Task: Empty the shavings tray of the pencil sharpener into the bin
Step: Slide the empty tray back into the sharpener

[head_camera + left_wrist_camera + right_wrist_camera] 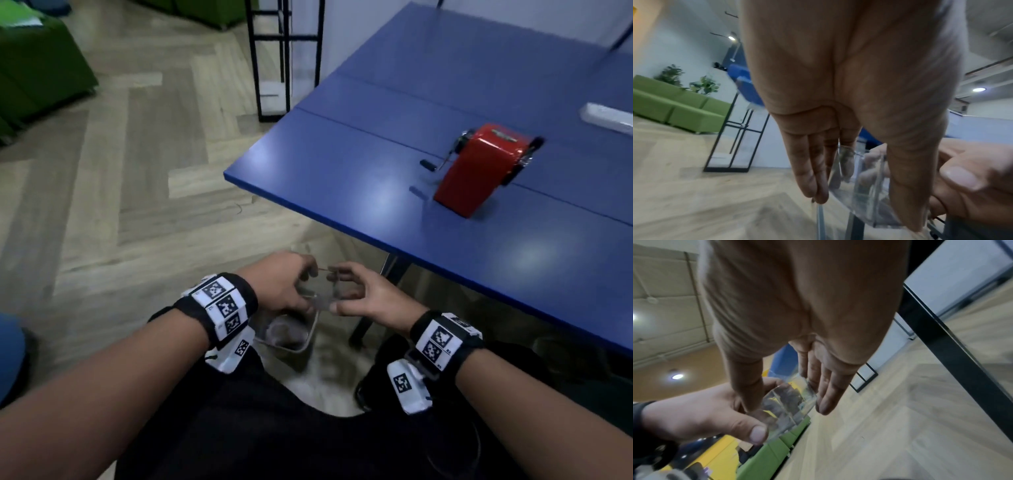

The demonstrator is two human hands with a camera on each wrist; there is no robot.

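Beside the blue table [394, 113] bearing the red pencil sharpener [479, 171], above the bin [303, 346] on the floor, the left hand [277, 284] and right hand [363, 296] together pinched the clear shavings tray [322, 294] between fingers and thumbs.

My left wrist: black strap [236, 301], wide, carrying white blocks printed with black square-code markers [222, 306]; one more marked white block hangs beneath. My right wrist: matching black strap [462, 346], white marker blocks [436, 344] on top, white coded housing [407, 387] below with a thin dark cable. Forearms bare, no sleeves. Lap: black clothing [274, 428].
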